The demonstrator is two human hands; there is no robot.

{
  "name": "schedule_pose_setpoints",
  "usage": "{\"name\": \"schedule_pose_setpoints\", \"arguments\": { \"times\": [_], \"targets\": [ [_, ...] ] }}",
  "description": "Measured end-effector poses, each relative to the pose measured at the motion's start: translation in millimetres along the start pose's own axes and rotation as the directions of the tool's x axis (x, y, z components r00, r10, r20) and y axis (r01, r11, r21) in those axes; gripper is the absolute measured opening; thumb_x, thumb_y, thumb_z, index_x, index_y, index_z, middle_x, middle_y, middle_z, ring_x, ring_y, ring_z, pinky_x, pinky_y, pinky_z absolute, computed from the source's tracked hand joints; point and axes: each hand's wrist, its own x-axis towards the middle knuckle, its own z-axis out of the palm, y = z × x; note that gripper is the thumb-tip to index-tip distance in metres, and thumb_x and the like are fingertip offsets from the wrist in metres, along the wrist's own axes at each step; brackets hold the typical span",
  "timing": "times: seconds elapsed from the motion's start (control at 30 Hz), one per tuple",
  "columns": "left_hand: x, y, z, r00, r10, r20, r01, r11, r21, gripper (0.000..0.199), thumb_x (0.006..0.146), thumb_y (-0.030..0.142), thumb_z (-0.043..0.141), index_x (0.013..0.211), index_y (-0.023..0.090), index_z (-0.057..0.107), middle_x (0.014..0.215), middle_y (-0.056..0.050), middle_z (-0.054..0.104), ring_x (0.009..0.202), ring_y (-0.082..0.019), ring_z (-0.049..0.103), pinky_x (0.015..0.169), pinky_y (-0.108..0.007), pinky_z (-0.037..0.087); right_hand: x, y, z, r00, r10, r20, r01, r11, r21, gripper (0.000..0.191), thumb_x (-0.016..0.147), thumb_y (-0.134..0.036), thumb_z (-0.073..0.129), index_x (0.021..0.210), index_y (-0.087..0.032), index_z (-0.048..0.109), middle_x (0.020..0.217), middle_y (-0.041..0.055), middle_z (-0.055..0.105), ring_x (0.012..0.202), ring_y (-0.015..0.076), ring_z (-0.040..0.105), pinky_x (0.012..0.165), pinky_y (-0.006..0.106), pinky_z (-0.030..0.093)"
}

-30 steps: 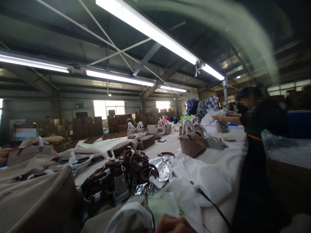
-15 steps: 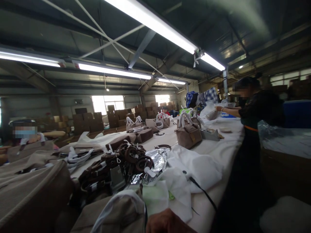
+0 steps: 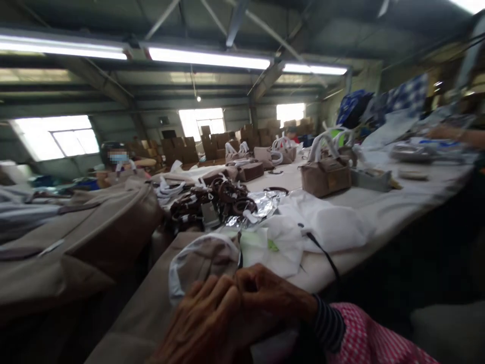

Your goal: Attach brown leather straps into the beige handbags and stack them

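A taupe handbag lies in front of me, its handle wrapped in white. My left hand is over the bag's near right side, fingers bent and closed on it. Against its fingertips, my right hand is curled in a pinch at the bag's edge; the fingertips of both hands are hidden. Beyond the bag are a heap of dark brown straps with buckles and a crumpled silver sheet. White wrapping sheets lie to the right, a black cord crossing them.
Large taupe bags are piled at the left. A finished handbag stands upright on the white table, beside a grey box. A masked co-worker is across the table; another person's arm reaches in at far right.
My view has turned left and tilted down, so the table scene sits further right. My left hand has come into view, and more of my right hand and its sleeve show.
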Motion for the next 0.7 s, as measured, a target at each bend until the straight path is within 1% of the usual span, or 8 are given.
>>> {"name": "schedule_pose_setpoints", "arguments": {
  "times": [0.07, 0.2, 0.23, 0.37, 0.5, 0.57, 0.63, 0.7],
  "targets": [
    [-1.3, 18.2, -4.2, 0.986, -0.160, 0.037, 0.156, 0.983, 0.101, 0.030, 0.086, 0.012, 0.058, 0.112, 0.024, 0.066, 0.109, -0.005, 0.070, 0.100, -0.025, 0.063, 0.095, -0.040, 0.052, -2.0, -4.8, -1.3, 0.997, 0.040, 0.069, -0.042, 0.999, 0.029, 0.029, 0.086, -0.030, 0.074, 0.070, -0.019, 0.053, 0.064, -0.0034, 0.059, 0.058, 0.0099, 0.045, 0.051, 0.023, 0.028],
    [-3.3, 45.5, -4.5, 0.910, -0.372, 0.180, 0.326, 0.914, 0.242, 0.006, 0.090, 0.017, 0.061, 0.091, 0.022, 0.065, 0.088, -0.004, 0.066, 0.095, -0.030, 0.059, 0.103, -0.057, 0.043, -0.8, -6.1, -8.9, 0.987, -0.005, 0.163, -0.026, 0.982, 0.185, 0.027, 0.088, -0.031, 0.070, 0.073, -0.018, 0.053, 0.063, -0.0013, 0.066, 0.054, 0.0095, 0.048, 0.052, 0.022, 0.033],
    [-4.3, 49.6, -3.8, 0.901, -0.390, 0.191, 0.339, 0.907, 0.251, 0.002, 0.090, 0.022, 0.064, 0.092, 0.022, 0.065, 0.090, -0.004, 0.066, 0.098, -0.031, 0.058, 0.104, -0.058, 0.041, -0.6, -5.4, -9.7, 0.985, -0.012, 0.174, -0.025, 0.978, 0.208, 0.026, 0.088, -0.032, 0.070, 0.073, -0.018, 0.053, 0.062, -0.0016, 0.065, 0.053, 0.0093, 0.049, 0.052, 0.021, 0.034],
    [-6.7, 53.9, 0.4, 0.892, -0.406, 0.200, 0.362, 0.905, 0.226, 0.021, 0.082, 0.030, 0.075, 0.099, 0.021, 0.065, 0.099, -0.005, 0.067, 0.102, -0.033, 0.058, 0.104, -0.058, 0.041, -0.3, -4.4, -10.1, 0.978, 0.013, 0.209, -0.067, 0.965, 0.253, 0.026, 0.086, -0.030, 0.070, 0.072, -0.018, 0.053, 0.060, -0.0033, 0.062, 0.048, 0.0082, 0.047, 0.050, 0.021, 0.035],
    [-5.5, 44.9, 2.7, 0.895, -0.417, 0.157, 0.373, 0.893, 0.252, 0.006, 0.086, 0.015, 0.064, 0.088, 0.020, 0.063, 0.089, -0.005, 0.065, 0.090, -0.029, 0.059, 0.095, -0.052, 0.045, 0.7, -7.7, -12.4, 0.967, 0.042, 0.250, -0.107, 0.962, 0.252, 0.023, 0.087, -0.027, 0.067, 0.073, -0.018, 0.052, 0.059, -0.0031, 0.064, 0.049, 0.0073, 0.045, 0.050, 0.020, 0.031],
    [-6.5, 39.0, 3.2, 0.893, -0.428, 0.136, 0.384, 0.884, 0.266, 0.012, 0.090, 0.011, 0.057, 0.084, 0.020, 0.061, 0.085, -0.005, 0.064, 0.087, -0.027, 0.059, 0.087, -0.047, 0.047, 1.1, -9.6, -12.2, 0.961, 0.056, 0.271, -0.122, 0.965, 0.234, 0.021, 0.089, -0.028, 0.065, 0.075, -0.019, 0.052, 0.058, -0.0038, 0.064, 0.048, 0.0072, 0.042, 0.049, 0.020, 0.029],
    [-9.6, 33.8, 5.2, 0.891, -0.438, 0.122, 0.394, 0.877, 0.275, 0.012, 0.093, 0.012, 0.056, 0.085, 0.020, 0.061, 0.084, -0.006, 0.063, 0.087, -0.027, 0.059, 0.083, -0.044, 0.047, 0.7, -11.4, -9.6, 0.967, 0.061, 0.247, -0.106, 0.979, 0.175, 0.022, 0.091, -0.031, 0.064, 0.078, -0.019, 0.052, 0.059, -0.0035, 0.065, 0.048, 0.0079, 0.043, 0.050, 0.020, 0.030],
    [-14.5, 30.1, 10.2, 0.893, -0.440, 0.098, 0.399, 0.872, 0.285, 0.008, 0.094, 0.016, 0.056, 0.090, 0.019, 0.063, 0.087, -0.006, 0.064, 0.089, -0.026, 0.060, 0.085, -0.044, 0.048, -1.0, -12.6, -5.3, 0.989, 0.032, 0.144, -0.036, 0.999, 0.025, 0.022, 0.094, -0.033, 0.062, 0.079, -0.019, 0.054, 0.062, -0.0021, 0.066, 0.052, 0.0100, 0.050, 0.052, 0.022, 0.034]
  ]
}}
